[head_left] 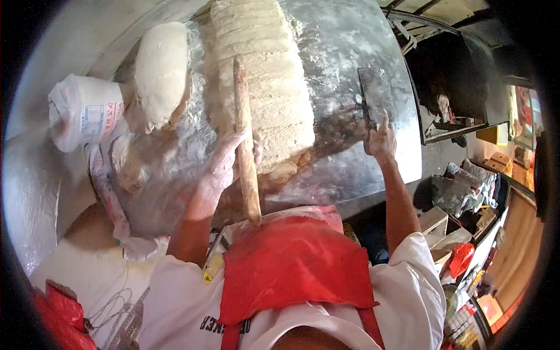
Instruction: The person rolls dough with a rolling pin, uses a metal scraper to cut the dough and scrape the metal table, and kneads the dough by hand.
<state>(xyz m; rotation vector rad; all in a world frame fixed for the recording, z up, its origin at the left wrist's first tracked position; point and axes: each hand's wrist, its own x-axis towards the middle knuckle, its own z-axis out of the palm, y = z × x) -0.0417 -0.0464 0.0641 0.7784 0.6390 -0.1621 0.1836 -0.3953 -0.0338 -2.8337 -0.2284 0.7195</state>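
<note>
In the head view, my left hand point(224, 160), dusted with flour, is closed around a wooden rolling pin point(247, 157). The pin points away from me, and its far part crosses the left side of a long slab of dough point(268, 93) with crosswise lines along it. Over at the right, my right hand point(382, 139) grips a cleaver point(378, 90), its broad blade above the dark, floury worktop near the edge. A smooth, pale lump of dough point(162, 73) lies left of the slab. Small dough scraps point(284, 171) sit by the slab's near end.
A white plastic bucket point(87, 114) with printed lettering stands at the far left. Below it lies a crumpled printed bag point(108, 198). Beyond the right edge of the worktop point(344, 181) are a dark open cabinet point(449, 81) and shelves with bags and boxes.
</note>
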